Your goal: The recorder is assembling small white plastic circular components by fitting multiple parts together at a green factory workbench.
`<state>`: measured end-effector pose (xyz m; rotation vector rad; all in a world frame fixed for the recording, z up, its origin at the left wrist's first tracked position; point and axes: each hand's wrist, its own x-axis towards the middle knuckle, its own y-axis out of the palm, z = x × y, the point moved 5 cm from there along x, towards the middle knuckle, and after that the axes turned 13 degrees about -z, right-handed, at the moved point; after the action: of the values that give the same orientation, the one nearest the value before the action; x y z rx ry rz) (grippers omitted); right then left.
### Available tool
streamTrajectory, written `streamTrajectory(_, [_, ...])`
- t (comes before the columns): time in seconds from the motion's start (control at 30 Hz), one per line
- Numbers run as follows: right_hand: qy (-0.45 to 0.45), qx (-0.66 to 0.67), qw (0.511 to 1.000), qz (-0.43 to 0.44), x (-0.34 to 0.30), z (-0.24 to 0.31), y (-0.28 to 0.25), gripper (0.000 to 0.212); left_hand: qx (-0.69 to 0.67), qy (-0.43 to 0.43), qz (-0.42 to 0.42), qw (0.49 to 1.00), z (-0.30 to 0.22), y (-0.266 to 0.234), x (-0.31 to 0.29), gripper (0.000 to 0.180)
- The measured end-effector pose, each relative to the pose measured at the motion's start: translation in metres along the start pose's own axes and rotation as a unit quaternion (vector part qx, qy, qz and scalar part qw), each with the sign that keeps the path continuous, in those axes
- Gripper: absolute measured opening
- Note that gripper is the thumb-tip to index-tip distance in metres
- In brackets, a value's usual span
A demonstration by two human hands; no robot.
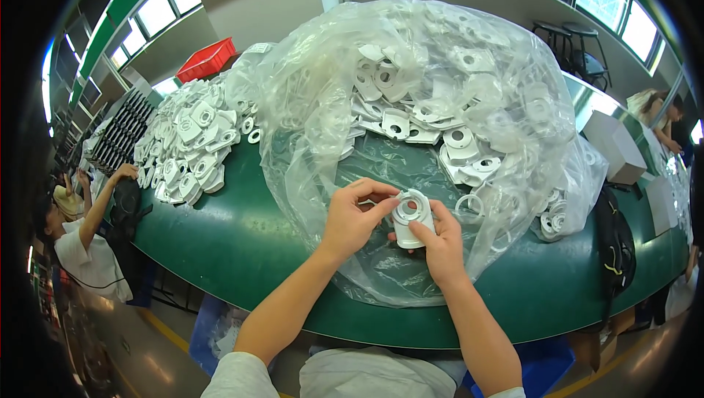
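Held upright over the front of the table is a white plastic housing (402, 237), rounded at the top, with a ringed round hole. My right hand (444, 246) grips its right side, thumb on the front face and fingers behind. With thumb and forefinger pinched together, my left hand (355, 216) touches its upper left edge; whether a small piece sits in that pinch I cannot make out. Beyond my hands, an open clear plastic bag (308, 171) holds a heap of similar white housings (460, 143). A loose white ring (470, 205) lies to the right of my right hand.
The green table (220, 244) carries another pile of white parts (196, 134) at left, near a red bin (206, 59). At right are a cardboard box (614, 147) and a black bag (614, 240). Blue bins (207, 336) stand below the front edge. A co-worker (92, 251) reaches in from the left.
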<state>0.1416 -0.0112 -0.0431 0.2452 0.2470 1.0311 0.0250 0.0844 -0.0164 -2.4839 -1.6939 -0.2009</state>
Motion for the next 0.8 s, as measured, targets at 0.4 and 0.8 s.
streamTrajectory(0.4, [-0.010,0.021,1.000,-0.003,0.000,0.000,0.000,0.026,-0.046,-0.015,-0.016,0.999,0.001,0.005,-0.004,0.015])
streamTrajectory(0.8, [-0.038,0.000,0.999,0.020,0.000,-0.002,0.000,0.024,-0.043,-0.020,0.027,0.998,0.010,0.005,-0.005,0.013])
